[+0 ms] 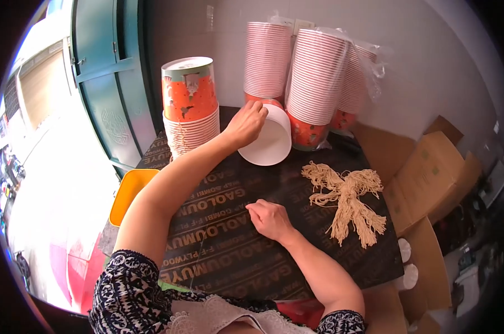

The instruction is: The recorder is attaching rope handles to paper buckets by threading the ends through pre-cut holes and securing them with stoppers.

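A dark table (246,261); at one o'clock, tall cup stacks (317,78) that a bump could topple. At three, cream strings (349,195), liable to tangle if dragged. At twelve, a tilted white cup (267,142), apt to roll if the left hand (247,123), gripping its rim, slips. The right hand (270,219), centre, curls loosely; I cannot tell whether it holds anything.

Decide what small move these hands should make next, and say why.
Probably, the right hand should come up to steady the lower rim of the tipped cup: its mouth faces the person, the left hand is only at its upper rim, and the right hand is curled nearby, apart from it.
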A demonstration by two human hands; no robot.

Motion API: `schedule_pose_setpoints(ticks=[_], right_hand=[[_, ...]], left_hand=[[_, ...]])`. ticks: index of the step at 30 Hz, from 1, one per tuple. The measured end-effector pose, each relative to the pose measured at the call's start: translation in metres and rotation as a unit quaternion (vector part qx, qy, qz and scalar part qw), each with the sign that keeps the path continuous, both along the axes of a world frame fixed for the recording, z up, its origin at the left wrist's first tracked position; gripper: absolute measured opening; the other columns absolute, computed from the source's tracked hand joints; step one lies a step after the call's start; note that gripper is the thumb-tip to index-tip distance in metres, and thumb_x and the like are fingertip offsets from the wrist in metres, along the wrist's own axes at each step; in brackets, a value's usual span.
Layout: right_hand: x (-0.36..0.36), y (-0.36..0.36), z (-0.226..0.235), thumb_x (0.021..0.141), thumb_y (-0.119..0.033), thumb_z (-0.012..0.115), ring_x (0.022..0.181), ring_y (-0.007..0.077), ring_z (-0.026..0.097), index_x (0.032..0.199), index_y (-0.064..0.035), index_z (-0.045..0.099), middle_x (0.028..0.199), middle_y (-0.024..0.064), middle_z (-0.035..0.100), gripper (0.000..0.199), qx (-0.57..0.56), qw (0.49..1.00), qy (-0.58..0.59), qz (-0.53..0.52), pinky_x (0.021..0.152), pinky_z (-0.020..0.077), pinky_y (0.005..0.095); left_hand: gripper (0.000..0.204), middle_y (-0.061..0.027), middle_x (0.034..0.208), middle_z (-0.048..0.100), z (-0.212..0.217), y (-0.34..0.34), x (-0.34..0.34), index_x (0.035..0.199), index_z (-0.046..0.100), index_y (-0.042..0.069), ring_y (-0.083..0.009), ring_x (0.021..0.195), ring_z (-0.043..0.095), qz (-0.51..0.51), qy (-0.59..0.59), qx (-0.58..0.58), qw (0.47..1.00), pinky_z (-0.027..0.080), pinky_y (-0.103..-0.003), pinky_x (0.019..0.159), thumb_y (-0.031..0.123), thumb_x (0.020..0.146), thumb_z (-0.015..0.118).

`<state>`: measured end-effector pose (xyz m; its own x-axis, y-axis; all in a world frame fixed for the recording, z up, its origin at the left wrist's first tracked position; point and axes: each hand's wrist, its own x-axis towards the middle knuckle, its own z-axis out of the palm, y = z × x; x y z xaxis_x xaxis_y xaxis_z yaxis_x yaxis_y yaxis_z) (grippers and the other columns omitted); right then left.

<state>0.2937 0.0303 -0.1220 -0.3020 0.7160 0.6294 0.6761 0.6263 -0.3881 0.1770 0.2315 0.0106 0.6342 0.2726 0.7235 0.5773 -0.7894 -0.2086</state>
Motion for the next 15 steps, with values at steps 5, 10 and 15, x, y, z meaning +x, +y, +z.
schedule_pose_setpoints(ticks=[5, 10, 15], right_hand=[[0.000, 0.001, 0.000, 0.088, -0.010, 0.060, 0.076, 0.0343, 0.066, 0.093, -0.0011, 0.067, 0.085, 0.0146, 0.066, 0.013, -0.017, 1.000, -0.001, 0.004, 0.065, 0.0545, 0.0419], [0.001, 0.004, -0.002, 0.088, -0.010, 0.060, 0.076, 0.0343, 0.066, 0.092, -0.0011, 0.067, 0.084, 0.0149, 0.065, 0.012, -0.014, 1.000, -0.007, 0.002, 0.065, 0.0544, 0.0421], [0.002, 0.005, -0.002, 0.087, -0.010, 0.061, 0.073, 0.0337, 0.065, 0.090, -0.0037, 0.068, 0.080, 0.0128, 0.064, 0.010, -0.008, 1.000, -0.007, -0.006, 0.063, 0.0534, 0.0418]], left_hand=[[0.009, -0.0177, 0.092, 0.055, -0.008, 0.017, 0.012, 0.090, 0.052, -0.001, -0.0373, 0.090, 0.056, -0.013, -0.031, 0.009, 0.999, 0.048, -0.046, 0.079, 0.004, 0.083, 0.055], [0.021, -0.0191, 0.099, 0.057, -0.011, 0.013, 0.015, 0.096, 0.055, -0.002, -0.0366, 0.096, 0.057, 0.010, -0.025, -0.006, 1.000, 0.050, -0.044, 0.081, -0.003, 0.075, 0.055], [0.016, -0.0183, 0.093, 0.060, -0.006, 0.010, 0.015, 0.089, 0.056, -0.001, -0.0367, 0.093, 0.059, 0.019, 0.001, -0.013, 1.000, 0.051, -0.044, 0.080, -0.003, 0.073, 0.056]])
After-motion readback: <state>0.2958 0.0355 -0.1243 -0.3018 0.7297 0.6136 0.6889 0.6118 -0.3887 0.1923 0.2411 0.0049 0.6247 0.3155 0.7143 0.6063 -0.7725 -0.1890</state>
